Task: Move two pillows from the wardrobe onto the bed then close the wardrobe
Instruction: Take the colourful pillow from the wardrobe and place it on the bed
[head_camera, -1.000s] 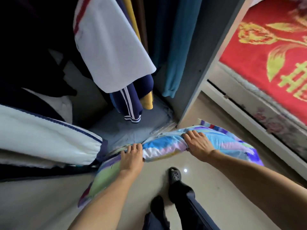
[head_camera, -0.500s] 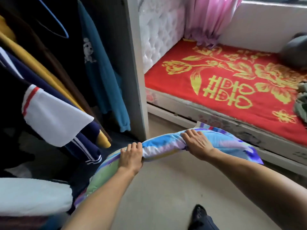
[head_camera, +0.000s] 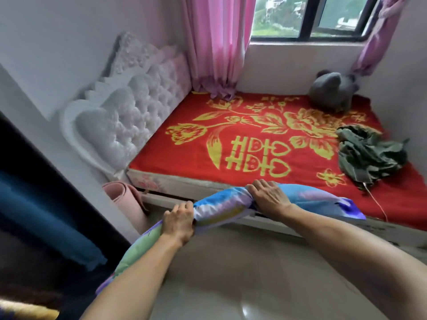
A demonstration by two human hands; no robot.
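Note:
A soft pillow (head_camera: 221,207) in a blue, lilac and green cover hangs between both hands, above the floor in front of the bed. My left hand (head_camera: 179,221) clamps its left part and my right hand (head_camera: 269,196) clamps its middle; the ends droop to either side. The bed (head_camera: 254,148) lies straight ahead under a red blanket with yellow flowers, its near edge just beyond my right hand. The open wardrobe (head_camera: 41,215) fills the left edge, dark inside, with a teal garment hanging in it. No second pillow is in view.
A white tufted headboard (head_camera: 129,121) stands at the bed's left end. A pink rolled mat (head_camera: 129,199) leans between bed and wardrobe. A grey plush toy (head_camera: 332,91) and crumpled green cloth (head_camera: 367,155) lie on the bed's right side. Pink curtains and a window are behind.
The view has swung right and up from the wardrobe's inside to the bed. Both hands kept their grip and carried the pillow up and toward the bed's near edge.

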